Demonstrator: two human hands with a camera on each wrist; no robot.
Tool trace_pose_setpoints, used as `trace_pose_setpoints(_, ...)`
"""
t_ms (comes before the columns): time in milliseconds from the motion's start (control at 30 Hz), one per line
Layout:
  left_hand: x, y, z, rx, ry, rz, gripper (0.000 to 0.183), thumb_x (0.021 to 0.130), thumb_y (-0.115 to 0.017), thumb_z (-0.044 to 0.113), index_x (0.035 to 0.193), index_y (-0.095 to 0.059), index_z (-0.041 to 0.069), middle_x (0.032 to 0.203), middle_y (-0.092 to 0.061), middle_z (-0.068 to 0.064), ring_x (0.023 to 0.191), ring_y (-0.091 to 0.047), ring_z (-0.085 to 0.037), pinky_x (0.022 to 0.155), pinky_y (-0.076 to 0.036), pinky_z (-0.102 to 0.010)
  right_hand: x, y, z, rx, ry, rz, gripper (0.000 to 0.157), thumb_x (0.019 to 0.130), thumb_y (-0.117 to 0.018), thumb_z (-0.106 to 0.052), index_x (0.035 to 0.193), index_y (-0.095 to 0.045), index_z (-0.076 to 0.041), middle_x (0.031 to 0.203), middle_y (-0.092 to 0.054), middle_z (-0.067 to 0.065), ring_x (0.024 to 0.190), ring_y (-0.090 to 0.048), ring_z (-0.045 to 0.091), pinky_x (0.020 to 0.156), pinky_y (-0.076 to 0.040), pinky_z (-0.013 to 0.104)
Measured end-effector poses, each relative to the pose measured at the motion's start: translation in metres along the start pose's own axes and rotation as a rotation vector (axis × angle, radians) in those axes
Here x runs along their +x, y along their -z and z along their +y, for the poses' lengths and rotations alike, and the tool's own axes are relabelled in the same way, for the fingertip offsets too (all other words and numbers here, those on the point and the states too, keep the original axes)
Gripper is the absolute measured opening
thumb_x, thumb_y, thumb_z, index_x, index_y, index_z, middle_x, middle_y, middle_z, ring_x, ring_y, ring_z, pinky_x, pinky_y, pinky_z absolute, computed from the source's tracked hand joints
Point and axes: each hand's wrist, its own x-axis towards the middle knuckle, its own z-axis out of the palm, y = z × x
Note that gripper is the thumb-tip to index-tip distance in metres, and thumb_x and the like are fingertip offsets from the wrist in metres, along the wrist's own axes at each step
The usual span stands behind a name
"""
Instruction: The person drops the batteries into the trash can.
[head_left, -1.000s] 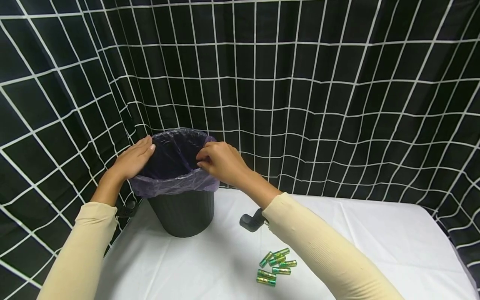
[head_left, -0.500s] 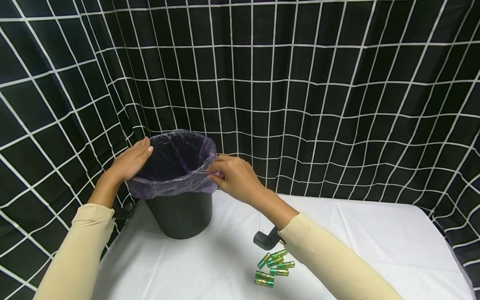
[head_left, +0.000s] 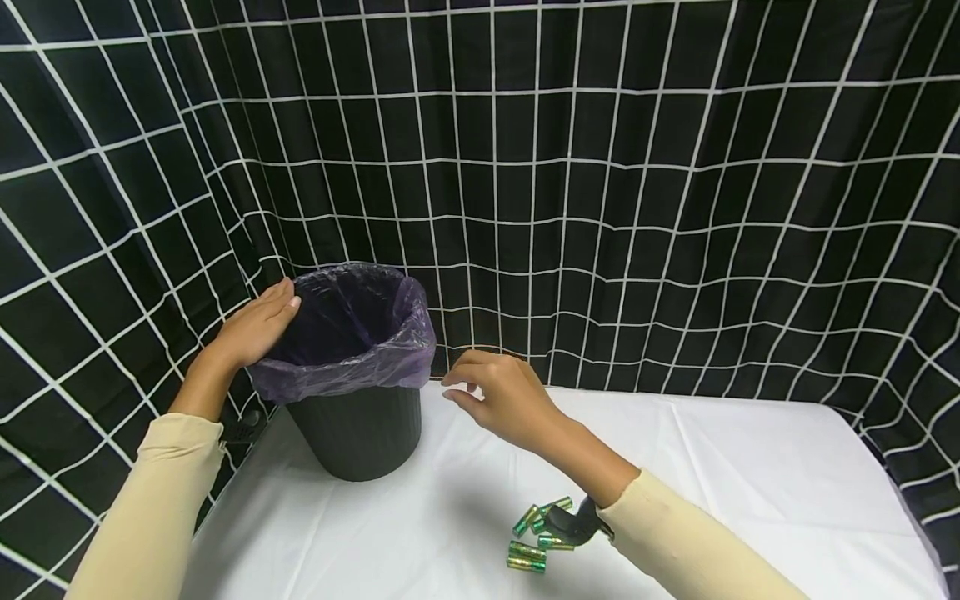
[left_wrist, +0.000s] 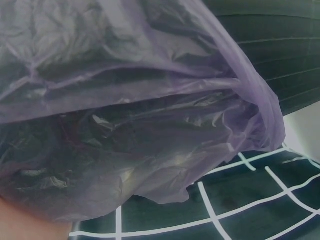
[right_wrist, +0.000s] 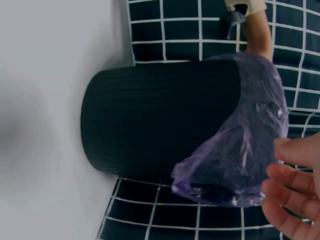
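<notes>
A dark ribbed trash bin [head_left: 358, 433] stands at the left of the table. Its purple plastic bag [head_left: 352, 375] lines the inside and folds down over the rim all round. My left hand [head_left: 258, 321] rests with straight fingers on the left side of the lined rim. To the right of the bin my right hand [head_left: 506, 396] hangs in the air, fingers loosely bent and holding nothing. In the right wrist view the bag [right_wrist: 245, 135] drapes over the bin's mouth beside the right hand's fingers [right_wrist: 290, 187]. The left wrist view shows mostly bag [left_wrist: 150, 125].
Several green and gold batteries [head_left: 527, 552] lie on the white tablecloth [head_left: 375, 542], partly hidden behind the black wrist mount [head_left: 573, 525]. A black curtain with a white grid [head_left: 570, 192] hangs behind the table and along its left side.
My right hand has let go of the bag's rim and moved right and toward me. The bag's right edge now lies folded outside the bin. The left hand stays at the rim.
</notes>
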Motion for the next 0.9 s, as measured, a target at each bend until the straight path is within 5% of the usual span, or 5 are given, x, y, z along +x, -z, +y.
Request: trace_pose_setpoints(900, -0.001, 0.001, 0.003, 0.011, -0.013, 0.009, 0.066, 0.113, -0.018, 0.038, 0.156, -0.012, -0.011, 0.165, -0.007, -0.029, 0.154, -0.005, -0.044, 0.123, -0.009, -0.057, -0.099, -0.007, 0.005, 0.065, -0.091, 0.028, 0.010, 0.082, -0.084, -0.007, 0.089, -0.078, -0.012, 0.090, -0.075, -0.007, 0.070, -0.064, 0.002, 0.059, -0.053, 0.019)
